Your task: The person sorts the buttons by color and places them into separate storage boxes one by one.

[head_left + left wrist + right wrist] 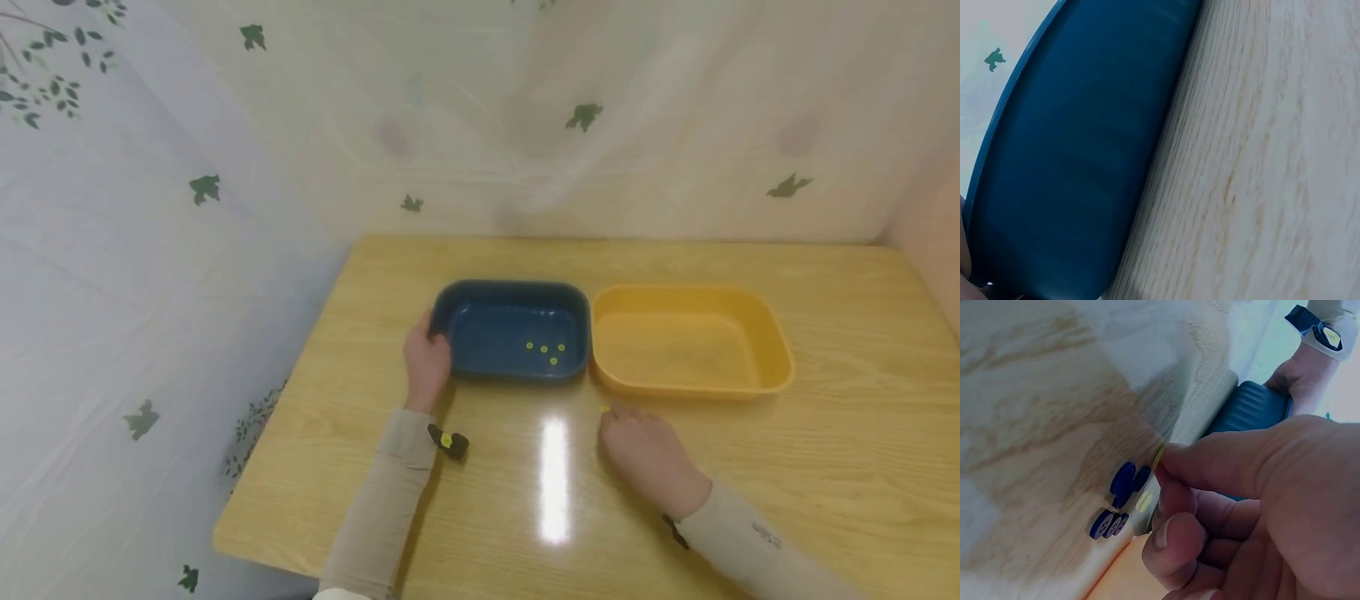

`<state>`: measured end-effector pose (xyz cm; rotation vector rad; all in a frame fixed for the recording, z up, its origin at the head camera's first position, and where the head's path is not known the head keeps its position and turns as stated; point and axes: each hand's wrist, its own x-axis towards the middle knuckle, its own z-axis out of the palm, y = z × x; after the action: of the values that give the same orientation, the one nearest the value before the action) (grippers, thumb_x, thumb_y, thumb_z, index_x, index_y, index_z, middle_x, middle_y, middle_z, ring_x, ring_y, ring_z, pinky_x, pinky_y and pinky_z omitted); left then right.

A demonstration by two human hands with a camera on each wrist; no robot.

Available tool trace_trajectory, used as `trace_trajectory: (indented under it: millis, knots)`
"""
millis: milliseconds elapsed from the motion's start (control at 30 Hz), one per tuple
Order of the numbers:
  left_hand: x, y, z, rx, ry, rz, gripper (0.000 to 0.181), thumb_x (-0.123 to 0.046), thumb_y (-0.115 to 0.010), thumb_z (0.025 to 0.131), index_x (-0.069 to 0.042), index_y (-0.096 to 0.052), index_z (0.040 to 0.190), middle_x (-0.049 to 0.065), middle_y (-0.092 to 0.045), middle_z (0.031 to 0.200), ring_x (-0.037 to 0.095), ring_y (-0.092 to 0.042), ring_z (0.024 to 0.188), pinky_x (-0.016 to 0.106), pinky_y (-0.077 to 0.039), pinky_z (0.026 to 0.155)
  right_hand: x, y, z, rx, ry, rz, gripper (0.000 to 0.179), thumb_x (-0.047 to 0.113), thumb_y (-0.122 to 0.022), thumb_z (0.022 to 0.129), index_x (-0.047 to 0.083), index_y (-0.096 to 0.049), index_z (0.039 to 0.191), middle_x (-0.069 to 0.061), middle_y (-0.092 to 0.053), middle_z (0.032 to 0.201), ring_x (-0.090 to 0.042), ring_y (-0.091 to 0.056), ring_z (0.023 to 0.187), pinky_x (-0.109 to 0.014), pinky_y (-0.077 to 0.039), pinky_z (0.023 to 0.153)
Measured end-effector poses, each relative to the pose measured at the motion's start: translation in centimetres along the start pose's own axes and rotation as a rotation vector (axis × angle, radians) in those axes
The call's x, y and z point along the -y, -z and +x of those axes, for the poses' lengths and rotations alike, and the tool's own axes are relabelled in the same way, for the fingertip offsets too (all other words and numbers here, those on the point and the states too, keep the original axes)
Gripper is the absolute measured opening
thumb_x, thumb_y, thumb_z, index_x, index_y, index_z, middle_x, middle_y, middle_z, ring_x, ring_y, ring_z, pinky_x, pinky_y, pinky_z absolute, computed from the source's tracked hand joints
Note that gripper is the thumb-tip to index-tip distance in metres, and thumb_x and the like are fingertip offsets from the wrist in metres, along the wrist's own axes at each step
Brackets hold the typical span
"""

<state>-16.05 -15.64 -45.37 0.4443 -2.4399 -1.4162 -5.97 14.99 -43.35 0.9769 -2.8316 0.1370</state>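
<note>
The left hand [427, 367] grips the blue tray's [483, 329] left end. Ahead and left of the nearer right hand [651, 454] lies that tray; its fingers pinch a yellow button [605, 409] edge-on, just nearside of the yellow tray [675, 390].

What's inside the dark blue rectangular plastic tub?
Four small round yellow buttons lie in the tub, toward its right end. The spots right under them are covered by the buttons, so I can't see there.
</note>
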Motion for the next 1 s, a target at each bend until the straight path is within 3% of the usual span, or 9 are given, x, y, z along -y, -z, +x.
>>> trace_trajectory:
  millis: [400, 733, 1000]
  knots:
    - [-0.2, 0.0, 0.0, 0.004, 0.011, -0.02, 0.057, 0.006, -0.046, 0.086, 0.002, -0.044, 0.143, 0.02, -0.044, 0.146, 0.032, -0.056, 0.091, 0.04, -0.049, 0.087, -0.3, -0.5, 0.1, -0.001, 0.005, 0.002, 0.013, -0.008, -0.064, 0.076, -0.001, -0.054, 0.073, -0.008, -0.044, 0.065, -0.019, -0.043, 0.053, -0.032, -0.04, 0.04]
    - [-0.3, 0.0, 0.1, -0.001, 0.004, -0.016, 0.058, 0.006, -0.046, 0.085, 0.002, -0.044, 0.143, 0.021, -0.044, 0.145, 0.032, -0.054, 0.108, 0.042, -0.046, 0.095, -0.5, 1.1, 0.7, 0.085, -0.055, 0.066, 0.011, -0.005, -0.062, 0.078, -0.004, -0.056, 0.087, -0.01, -0.048, 0.078, -0.02, -0.044, 0.06, -0.028, -0.036, 0.041]
    - [-0.1, 0.1, -0.2, 0.005, 0.003, -0.025, 0.058, 0.006, -0.047, 0.086, 0.001, -0.042, 0.144, 0.021, -0.043, 0.146, 0.032, -0.052, 0.116, 0.043, -0.041, 0.103, -0.1, 2.5, 1.3, 0.026, -0.021, 0.031, 0.012, -0.005, -0.063, 0.078, 0.001, -0.053, 0.079, -0.007, -0.045, 0.074, -0.018, -0.044, 0.06, -0.029, -0.036, 0.04]
